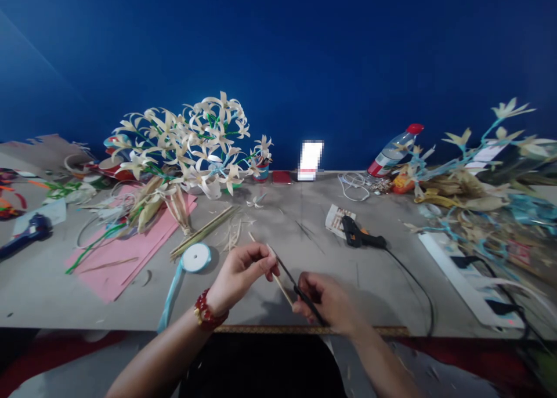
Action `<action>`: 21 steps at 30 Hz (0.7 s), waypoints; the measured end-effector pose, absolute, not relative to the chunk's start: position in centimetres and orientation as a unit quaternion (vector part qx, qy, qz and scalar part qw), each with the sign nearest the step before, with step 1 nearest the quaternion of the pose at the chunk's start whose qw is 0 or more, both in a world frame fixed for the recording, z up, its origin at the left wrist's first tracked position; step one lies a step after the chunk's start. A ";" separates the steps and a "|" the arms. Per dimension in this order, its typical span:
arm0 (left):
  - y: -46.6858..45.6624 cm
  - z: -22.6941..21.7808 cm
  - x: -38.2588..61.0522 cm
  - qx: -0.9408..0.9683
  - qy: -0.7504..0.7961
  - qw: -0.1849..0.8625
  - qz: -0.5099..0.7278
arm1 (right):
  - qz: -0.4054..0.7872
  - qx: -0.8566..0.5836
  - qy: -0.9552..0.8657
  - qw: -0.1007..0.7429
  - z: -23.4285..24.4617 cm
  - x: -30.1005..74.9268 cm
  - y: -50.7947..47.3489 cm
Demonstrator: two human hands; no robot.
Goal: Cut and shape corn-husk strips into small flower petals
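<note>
My left hand [246, 270], with a red bead bracelet at the wrist, is closed, thumb and fingers pinching a thin pale strip [284, 292]. The strip slants down toward my right hand [324, 299]. Blurred by motion, that hand is closed around slim dark scissors [308, 303], whose narrow tip reaches up beside my left fingertips. Part of the scissors is hidden under my fingers. Pale scraps [234, 235] lie beyond my left hand, near a white spool [195, 257] of light blue ribbon and a bundle of dry stalks [202, 232].
Pale handmade flowers [213, 148] stand at the back left above pink sheets [130, 270]. A black glue gun [361, 235] trails its cord at the right, near a white power strip [465, 282]. A bottle [394, 151] leans behind, beside more blue-stemmed flowers [474, 143].
</note>
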State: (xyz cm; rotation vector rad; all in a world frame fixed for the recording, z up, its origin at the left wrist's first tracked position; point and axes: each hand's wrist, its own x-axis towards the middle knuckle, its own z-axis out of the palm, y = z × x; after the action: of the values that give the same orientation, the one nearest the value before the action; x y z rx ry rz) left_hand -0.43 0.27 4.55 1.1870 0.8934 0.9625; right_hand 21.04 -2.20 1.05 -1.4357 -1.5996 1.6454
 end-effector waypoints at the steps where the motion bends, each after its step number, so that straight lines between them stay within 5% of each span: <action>1: 0.2 4.5 -0.4 0.523 0.392 0.627 0.423 | 0.591 -0.514 -0.583 0.217 0.9 21.0 -2.2; 21: -0.1 4.6 -0.4 0.561 0.398 0.604 0.402 | 0.610 -0.472 -0.587 0.247 0.3 20.5 -2.5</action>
State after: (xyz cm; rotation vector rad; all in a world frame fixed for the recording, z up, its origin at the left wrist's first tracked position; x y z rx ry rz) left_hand -0.44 -0.11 4.63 1.2985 0.9204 0.9305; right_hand 20.52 -2.55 0.34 -1.2871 -1.6017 1.6630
